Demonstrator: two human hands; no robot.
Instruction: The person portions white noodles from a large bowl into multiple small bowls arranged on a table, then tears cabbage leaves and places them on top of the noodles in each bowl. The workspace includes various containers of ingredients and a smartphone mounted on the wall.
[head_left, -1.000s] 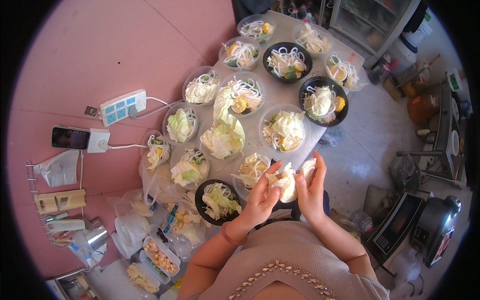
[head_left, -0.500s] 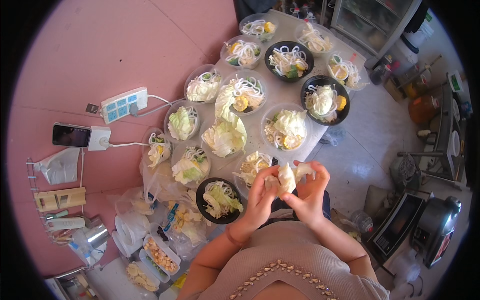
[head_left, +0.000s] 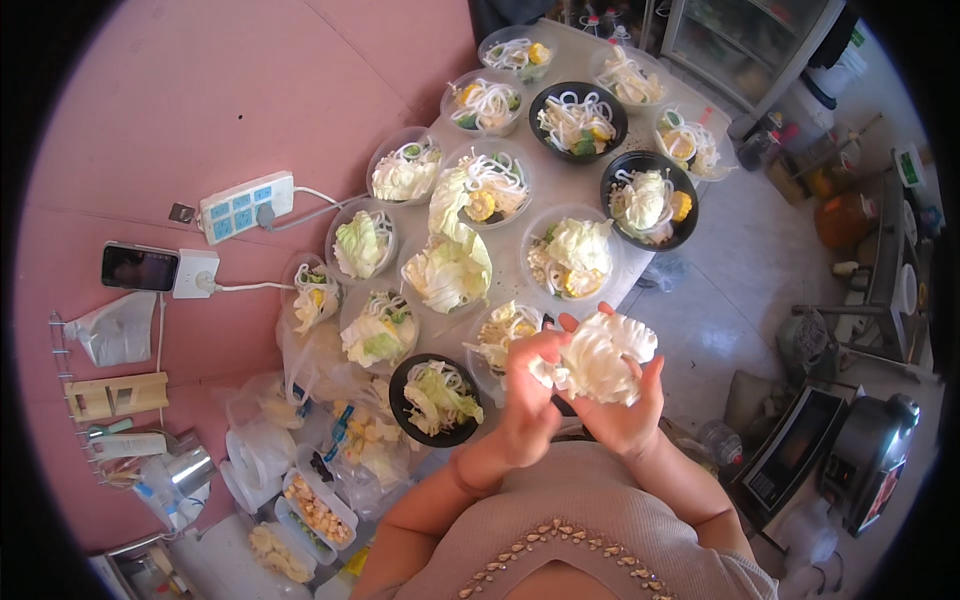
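Note:
A pale, ruffled piece of cabbage point(head_left: 608, 358) is held up between my hands, in front of my chest. My right hand point(head_left: 628, 415) cups it from below and the right, fingers curled round it. At its left edge, my left hand point(head_left: 530, 400) pinches a small bit of the leaf. Just beyond my left fingers stands a clear bowl point(head_left: 503, 335) of mushrooms and noodles, partly hidden by that hand. A black bowl point(head_left: 437, 400) with cabbage and noodles sits to the left. Farther off, a clear bowl point(head_left: 568, 255) holds cabbage and corn.
Several more clear and black bowls crowd the table point(head_left: 505, 265). Plastic bags point(head_left: 370, 445) and a container of diced pieces point(head_left: 318, 512) lie at lower left. A power strip point(head_left: 247, 208) and a phone point(head_left: 140, 268) are on the pink wall. A microwave point(head_left: 800, 450) stands at right.
The cabbage piece has turned to show a broad, ruffled face and sits farther right. My right hand has opened wider beneath it, and my left hand has turned at its edge.

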